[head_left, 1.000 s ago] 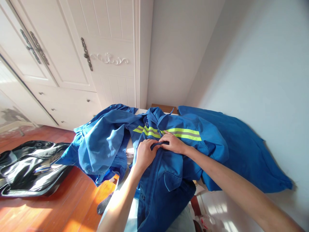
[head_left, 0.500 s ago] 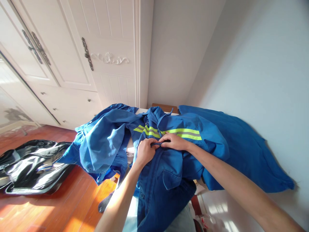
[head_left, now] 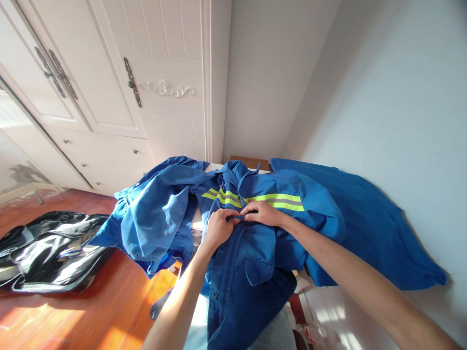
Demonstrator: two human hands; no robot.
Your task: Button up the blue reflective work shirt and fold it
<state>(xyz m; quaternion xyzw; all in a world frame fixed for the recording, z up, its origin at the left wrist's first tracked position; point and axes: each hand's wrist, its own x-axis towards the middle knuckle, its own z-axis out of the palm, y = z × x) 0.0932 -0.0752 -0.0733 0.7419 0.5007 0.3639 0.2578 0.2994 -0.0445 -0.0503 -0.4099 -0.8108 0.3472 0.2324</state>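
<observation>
A blue work jacket (head_left: 260,243) with yellow-green and grey reflective stripes lies spread in front of me, its collar at the far end. My left hand (head_left: 221,224) pinches the front edge of the jacket just below the stripe. Facing it, my right hand (head_left: 263,214) pinches the same edge, the fingertips of both hands almost touching. What sits between the fingertips, cloth or a button, is too small to make out. Lower on the front edge a round button (head_left: 214,294) shows. One sleeve (head_left: 156,209) spreads to the left, lit by the sun.
More blue cloth (head_left: 375,233) lies to the right along the wall (head_left: 401,121). An open black suitcase (head_left: 54,277) rests on the wooden floor (head_left: 120,296) at the left. Behind stands a white wardrobe (head_left: 175,58). A plastic bottle (head_left: 314,334) is low at the right, and a dark sock-covered foot (head_left: 160,305) shows below.
Both hands stay on the jacket's front edge with only slight finger movement. The view has shifted a tiny bit; nothing has been let go.
</observation>
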